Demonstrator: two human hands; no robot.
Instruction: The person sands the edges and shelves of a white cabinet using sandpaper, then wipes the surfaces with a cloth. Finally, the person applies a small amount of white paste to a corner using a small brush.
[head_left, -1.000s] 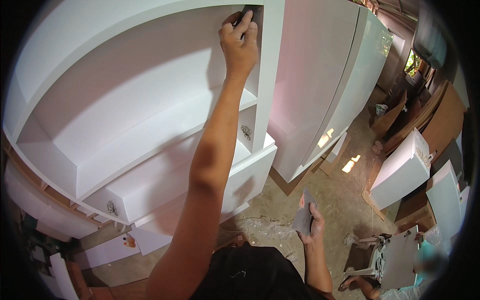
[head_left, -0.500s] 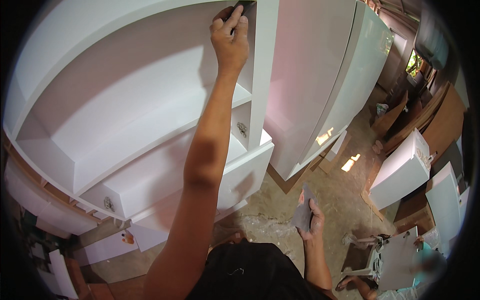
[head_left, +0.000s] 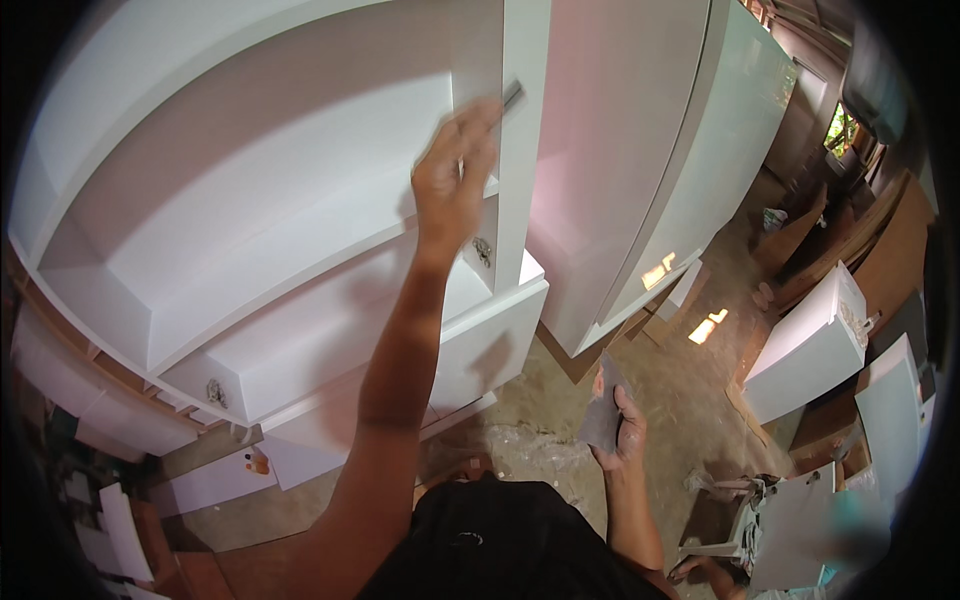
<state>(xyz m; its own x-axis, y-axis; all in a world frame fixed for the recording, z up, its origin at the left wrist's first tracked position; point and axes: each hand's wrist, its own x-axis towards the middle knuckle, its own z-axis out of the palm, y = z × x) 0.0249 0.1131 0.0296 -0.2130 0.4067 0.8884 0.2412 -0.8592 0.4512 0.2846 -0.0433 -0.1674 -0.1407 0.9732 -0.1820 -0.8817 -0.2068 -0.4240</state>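
Observation:
My left hand [head_left: 455,165], slightly smeared by motion, is raised at the right front edge of a white open cabinet [head_left: 522,185]. Its fingers pinch a small dark grey flat piece [head_left: 513,95], which touches or nearly touches that upright edge; most of it is hidden by the fingers. Lower down, in front of the floor, my right hand [head_left: 627,430] grips a grey sheet [head_left: 602,408] that looks like sandpaper, thumb on its face. The sheet has an orange-pink mark near its upper left edge.
A tall glossy white cabinet [head_left: 620,150] stands just right. Metal hinges [head_left: 483,250] show inside the open cabinet. White boxes [head_left: 808,345] and brown boards [head_left: 905,235] lie at the right. Another person's hand [head_left: 841,446] is near a white panel [head_left: 795,525] at lower right.
My left hand has come down and nearer from the upper inner corner of the cabinet to its front edge, still holding the dark piece. My right hand has hardly moved.

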